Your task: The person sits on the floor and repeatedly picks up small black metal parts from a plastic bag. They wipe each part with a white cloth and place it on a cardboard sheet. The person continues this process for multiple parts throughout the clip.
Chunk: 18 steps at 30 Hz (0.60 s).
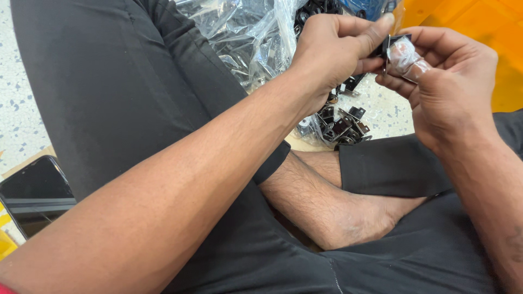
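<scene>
We sit cross-legged on a pale speckled floor (22,117), in black trousers, one bare foot tucked under the other leg, and both our hands are raised together at the upper right of the view. Our left hand (332,49) has its thumb and forefinger closed on a small black metal part (388,43), pinching it at its left side, while the other fingers curl loosely underneath. Our right hand (452,87) meets it from the other side: its fingers are bent in around a small clear plastic sleeve (406,57), which is crumpled and sits right against the black part, touching it. We cannot tell whether the part is already partly inside the sleeve or only pressed to its mouth, because our fingers cover the joint. Below our hands, on the floor just beyond our shin, lies a loose heap of metal clips (340,126), dark and silvery, piled on one another. Behind the left hand, towards the far edge of the floor, a large clear plastic bag (245,38) lies crumpled and open, with more dark parts showing at its top. An orange crate (479,24) fills the far right corner. At the near left edge of the floor a dark phone (35,190) lies flat with its screen off, well apart from our hands.
</scene>
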Each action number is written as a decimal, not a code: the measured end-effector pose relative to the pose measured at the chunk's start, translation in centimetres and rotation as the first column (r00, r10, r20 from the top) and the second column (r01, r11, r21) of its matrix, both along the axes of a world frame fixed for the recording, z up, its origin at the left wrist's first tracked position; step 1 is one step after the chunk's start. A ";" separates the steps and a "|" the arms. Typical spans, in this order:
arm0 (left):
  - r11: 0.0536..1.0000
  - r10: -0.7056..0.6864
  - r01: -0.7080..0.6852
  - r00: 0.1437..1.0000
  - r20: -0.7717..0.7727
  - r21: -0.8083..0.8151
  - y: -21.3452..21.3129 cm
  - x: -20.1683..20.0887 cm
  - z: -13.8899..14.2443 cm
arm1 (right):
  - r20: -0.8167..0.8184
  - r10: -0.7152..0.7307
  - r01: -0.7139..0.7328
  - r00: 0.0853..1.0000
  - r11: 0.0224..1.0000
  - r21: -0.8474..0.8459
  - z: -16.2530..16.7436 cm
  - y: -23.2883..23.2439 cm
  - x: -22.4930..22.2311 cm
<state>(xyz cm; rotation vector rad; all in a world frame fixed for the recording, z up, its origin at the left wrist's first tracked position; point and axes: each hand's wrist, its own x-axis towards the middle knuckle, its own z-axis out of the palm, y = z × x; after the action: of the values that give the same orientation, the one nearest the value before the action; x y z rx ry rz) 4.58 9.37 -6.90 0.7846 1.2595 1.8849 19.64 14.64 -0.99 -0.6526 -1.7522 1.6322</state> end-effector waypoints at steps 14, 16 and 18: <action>0.988 0.112 -0.044 0.872 -0.477 0.151 -0.8 0.1 2.2 | -0.070 0.228 -0.238 0.971 0.919 -0.315 -1.9 3.1 1.3; 0.976 0.156 -0.020 0.756 -0.636 0.216 -1.6 0.3 2.5 | -0.149 0.269 -0.304 0.952 0.752 -0.585 -2.0 4.0 1.5; 0.971 0.189 -0.025 0.692 -0.697 0.238 -2.1 0.6 2.6 | -0.103 0.248 -0.255 0.963 0.728 -0.636 -2.1 4.3 1.6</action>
<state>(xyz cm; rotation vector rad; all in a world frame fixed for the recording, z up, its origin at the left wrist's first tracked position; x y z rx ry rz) 5.23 7.30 -4.30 1.7248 1.5936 1.8800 21.25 18.92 -3.13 -0.7198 -1.2726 2.4697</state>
